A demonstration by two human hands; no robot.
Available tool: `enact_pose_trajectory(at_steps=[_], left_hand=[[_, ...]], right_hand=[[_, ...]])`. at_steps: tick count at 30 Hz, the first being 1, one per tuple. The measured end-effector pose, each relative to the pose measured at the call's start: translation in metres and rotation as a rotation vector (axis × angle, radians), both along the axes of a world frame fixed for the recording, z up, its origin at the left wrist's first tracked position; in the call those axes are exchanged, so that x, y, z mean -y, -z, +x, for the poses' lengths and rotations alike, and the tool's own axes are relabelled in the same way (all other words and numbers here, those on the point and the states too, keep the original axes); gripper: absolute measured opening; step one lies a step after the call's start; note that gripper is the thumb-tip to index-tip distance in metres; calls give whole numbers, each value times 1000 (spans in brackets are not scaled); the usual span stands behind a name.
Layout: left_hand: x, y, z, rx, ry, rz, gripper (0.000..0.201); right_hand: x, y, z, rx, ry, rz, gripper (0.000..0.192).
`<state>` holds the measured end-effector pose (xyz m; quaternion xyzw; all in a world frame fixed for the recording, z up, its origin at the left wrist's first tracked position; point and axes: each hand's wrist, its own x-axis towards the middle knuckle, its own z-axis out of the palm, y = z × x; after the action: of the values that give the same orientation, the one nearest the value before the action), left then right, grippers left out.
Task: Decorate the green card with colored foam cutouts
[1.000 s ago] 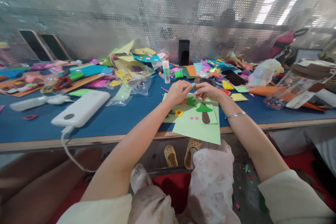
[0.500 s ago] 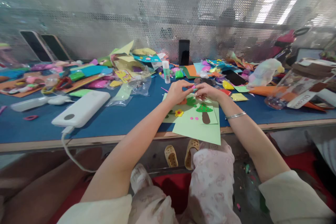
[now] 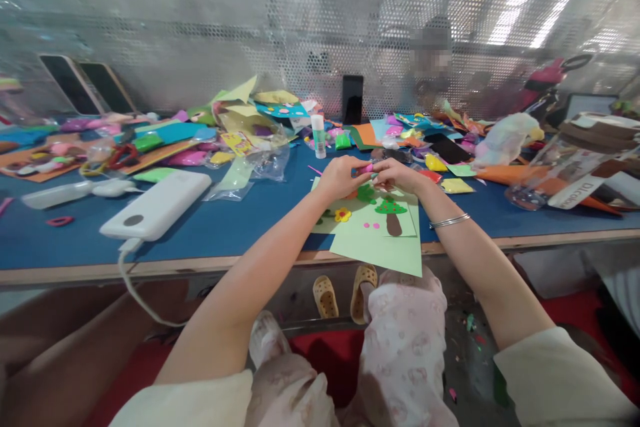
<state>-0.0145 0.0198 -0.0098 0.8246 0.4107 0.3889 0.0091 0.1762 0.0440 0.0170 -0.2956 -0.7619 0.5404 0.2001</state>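
My left hand (image 3: 341,177) and my right hand (image 3: 399,175) meet over a light green paper card (image 3: 383,255). Their fingertips are closed around a small piece of pink clay (image 3: 369,167). On the card, a tree with a green crown (image 3: 391,207) and brown trunk stands near a yellow flower (image 3: 343,214) with a red centre. Two pink dots (image 3: 371,225) lie between them. Under my hands, more green and orange shapes are partly covered. The near edge of the card hangs over the table's front edge.
A glue stick (image 3: 318,136) stands behind my left hand, with an upright phone (image 3: 353,100) farther back. At left lies a white power bank (image 3: 156,205) with its cable. Packets and coloured paper fill the back; a clear bottle (image 3: 540,177) is at right.
My hands stay together over the card, with the fingers shifting slightly around the pink clay. The whole view has moved only a little.
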Motion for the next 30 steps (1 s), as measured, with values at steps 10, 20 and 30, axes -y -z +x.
enact_pose_trajectory(at_steps=[10,20,30], left_hand=[[-2,5,0,-158,-15,312,22],[0,6,0,-191,-46,347,25],[8,1,3,-172,-29,287,27]], right_hand=[[1,1,-1,-5,7,-39,20],[0,2,-2,-4,-5,-36,25],[-1,3,-5,-165,56,-23,17]])
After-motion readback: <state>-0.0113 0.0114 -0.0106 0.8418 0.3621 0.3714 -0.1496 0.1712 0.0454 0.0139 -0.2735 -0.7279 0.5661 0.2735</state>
